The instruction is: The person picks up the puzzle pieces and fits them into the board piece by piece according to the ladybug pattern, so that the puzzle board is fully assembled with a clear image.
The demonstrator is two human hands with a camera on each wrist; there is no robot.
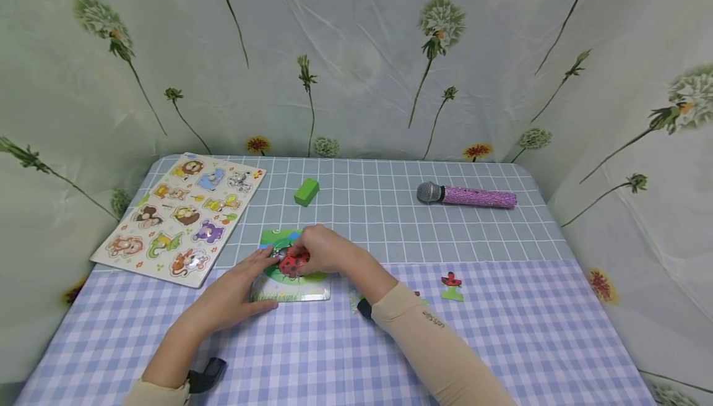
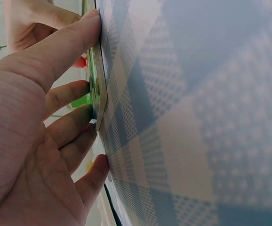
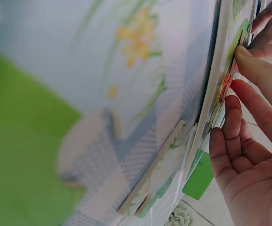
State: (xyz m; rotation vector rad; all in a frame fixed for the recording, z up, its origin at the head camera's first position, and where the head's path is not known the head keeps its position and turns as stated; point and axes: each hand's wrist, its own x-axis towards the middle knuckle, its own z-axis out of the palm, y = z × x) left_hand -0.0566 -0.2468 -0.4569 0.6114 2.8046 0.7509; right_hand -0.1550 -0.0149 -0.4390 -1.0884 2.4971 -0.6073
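"Ladybug at center: a person's right hand pinches the red piece between thumb and fingers, over the middle of a small puzzle."

"And the left hand?"

"It reaches in from 8 o'clock, fingers extended and spread apart. Their tips touch the puzzle's left side, with the thumb at its near edge. The left-wrist view shows the little finger apart from the others, down by the checked surface."

"Is the ladybug seated in a slot?"

"That we cannot tell. The right-wrist view shows it close against the puzzle's face, partly covered by the fingers that hold it."

"What lies around them?"

"Taking the puzzle as the clock's hub, with 12 at the far side: a green block just past 12, a microphone with a glittery purple handle at 2, and a loose piece in red and green at 3. A board of cartoon animals lies askew at 10."

"Anything beneath the right arm?"

"More pieces, around 4 o'clock, half hidden by a black strap and a beige sleeve with lettering. Beyond, at 12, hangs a pale cloth printed with dandelions."
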